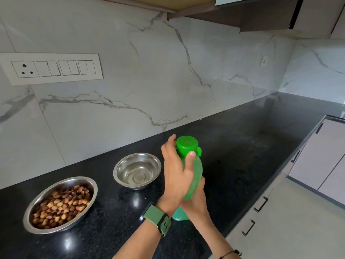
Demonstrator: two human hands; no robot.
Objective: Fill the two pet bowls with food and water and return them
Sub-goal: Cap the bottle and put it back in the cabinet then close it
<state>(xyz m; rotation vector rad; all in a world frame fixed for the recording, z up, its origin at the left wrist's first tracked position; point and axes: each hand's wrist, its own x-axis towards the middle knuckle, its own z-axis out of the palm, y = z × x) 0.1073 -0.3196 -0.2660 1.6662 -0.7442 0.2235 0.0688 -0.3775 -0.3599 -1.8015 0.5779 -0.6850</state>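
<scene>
**Green bottle held in both hands above counter; both bowls on counter**

A green plastic bottle [194, 171] is held roughly upright, tilted slightly, over the black granite counter [242, 156]. Its green cap [186, 145] is seated on the neck, with a small tab projecting on the right side.

The left hand [177, 172] is wrapped around the upper part of the bottle just below the cap: the thumb is pressed against the front of the shoulder and the fingers are curled round the far side. A green watch strap [157, 218] is worn on the left wrist.

The right hand [194, 200] is closed round the lower body of the bottle, beneath the left hand and partly hidden by it. A thin dark cord [230, 253] is seen on the right wrist.

Two steel bowls are standing on the counter to the left of the bottle, apart from each other. The nearer, larger bowl [60, 204] is filled with brown kibble [61, 206]. The farther, smaller bowl [137, 171] is just beside the left hand; clear water appears to lie in it, though the level cannot be judged.

A switch panel [50, 69] is mounted on the marble wall [149, 71] behind the counter. Pale drawer fronts [261, 212] are visible below the counter edge at right.
</scene>
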